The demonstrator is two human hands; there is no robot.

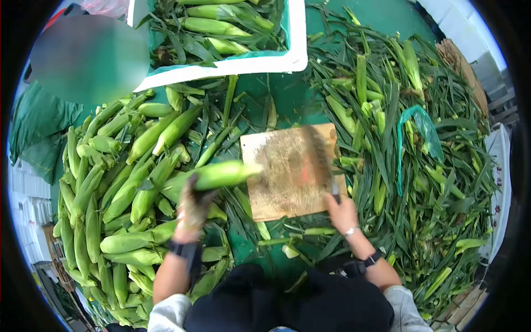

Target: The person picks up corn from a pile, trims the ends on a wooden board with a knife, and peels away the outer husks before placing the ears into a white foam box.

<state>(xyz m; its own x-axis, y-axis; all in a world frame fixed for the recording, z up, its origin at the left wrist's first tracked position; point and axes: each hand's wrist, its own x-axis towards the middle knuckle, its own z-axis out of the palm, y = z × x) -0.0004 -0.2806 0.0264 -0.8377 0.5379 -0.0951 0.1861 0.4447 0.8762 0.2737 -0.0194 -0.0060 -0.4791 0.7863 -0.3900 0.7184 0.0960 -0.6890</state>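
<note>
My left hand (193, 207), in a soiled glove, is wrapped round a green ear of corn (224, 175), whose pale cut end points right over the edge of the board. My right hand (342, 214) grips the dark handle of a cleaver (319, 157); its blade is blurred by motion above the right part of the board. The worn wooden chopping board (276, 205) lies between my hands, its middle scuffed and darkened.
Many husked ears (127, 193) are heaped on the left. Cut leaves and stalks (437, 221) cover the right side, with a green net strip (428, 133) on them. A white foam box (298, 39) of corn stands beyond the board.
</note>
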